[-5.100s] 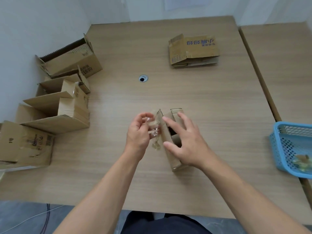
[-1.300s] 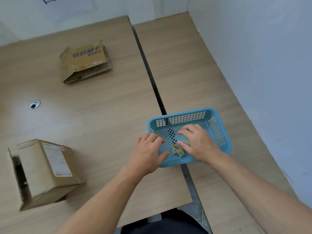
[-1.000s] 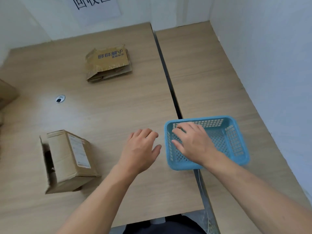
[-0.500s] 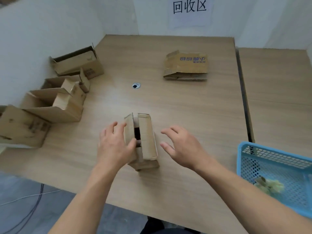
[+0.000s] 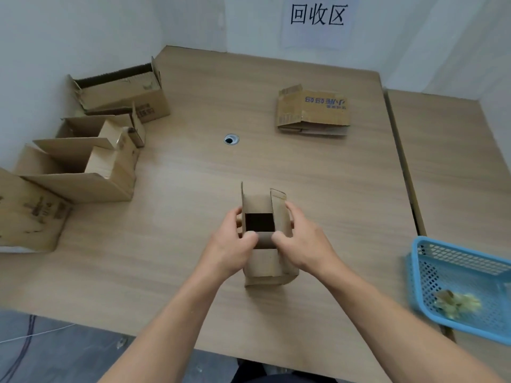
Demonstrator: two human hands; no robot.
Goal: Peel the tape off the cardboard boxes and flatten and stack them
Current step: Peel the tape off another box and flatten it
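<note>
So rn both hands are on the small box (image 5: 262, 265), which stands on the table (image 5: 179, 194) near the front edge, roughly in the middle btw the open boxes (image 5: 83, 175) on the left and the blue basket (image 5: 414, 261) on the right. The left hand (image 5: 231, 248) has its thumb hooked over the near flap and its fingers wrapped round the left wall. The right hand (image 5: 304, 243) mirrors it on the right wall, so both are grasping the box, nothing slack. The top flaps stand open and you can see straight into the dark inside, w/ no tape visible on this end. So imo peeling's done for this one and we're at the flatten step. Can't tell if the underside is taped tho, it's hidden. Next move prob needs the walls pushed sideways so it folds along the corner creases. Then it goes over to the flattened stack (image 5: 312, 111) at the far side of the table, well apart from here. Material-wise it's plain brown corrugated cardboard, matte, stiff, w/ slightly ragged flap edges, and should collapse easy if the bottom's free. The table is smooth pale wood-grain laminate. The basket is hard plastic mesh w/ a crinkly yellowish tape wad (image 5: 456, 304) lying in it. The open boxes are bigger, same cardboard, flaps up.
</note>
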